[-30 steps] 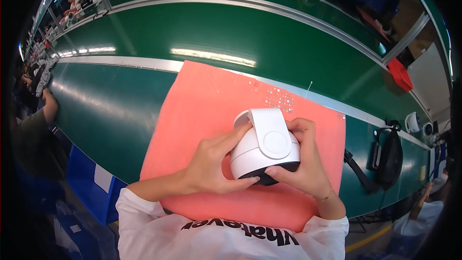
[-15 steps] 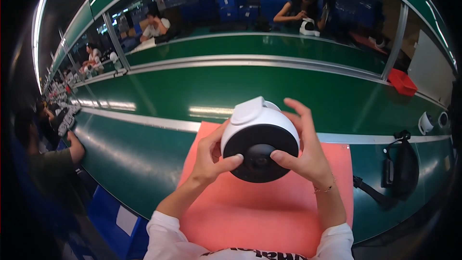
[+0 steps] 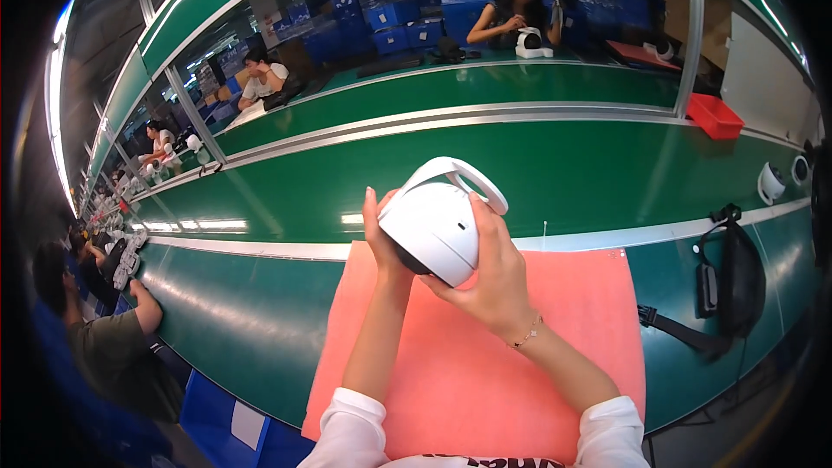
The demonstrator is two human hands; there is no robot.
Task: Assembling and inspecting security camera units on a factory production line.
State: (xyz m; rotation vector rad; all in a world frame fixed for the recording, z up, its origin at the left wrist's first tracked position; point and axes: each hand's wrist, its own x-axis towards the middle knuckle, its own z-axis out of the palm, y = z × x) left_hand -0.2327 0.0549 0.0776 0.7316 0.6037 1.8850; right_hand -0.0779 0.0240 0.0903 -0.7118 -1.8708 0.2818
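Note:
A round white security camera (image 3: 431,227) with a dark front and a curved white bracket arching over its top is held up in the air between my two hands. Its side, with a small black slot, faces me, and the dark front points down to the left. My left hand (image 3: 386,238) wraps the left side, partly hidden behind the shell. On the right, my right hand (image 3: 496,273) grips with its fingers up along the shell and the thumb underneath. Below both forearms lies a pink foam mat (image 3: 459,381) on the green bench (image 3: 251,303).
A black pouch with a strap (image 3: 735,286) lies right of the mat. Another white camera (image 3: 770,183) stands at the far right, near a red bin (image 3: 718,116). Across the green belt (image 3: 303,182), a person (image 3: 511,22) handles a similar camera. Another person (image 3: 113,329) sits at left.
The camera has turned from showing its black front to showing its white side, and sits slightly higher and left. Both hands have shifted their hold around it.

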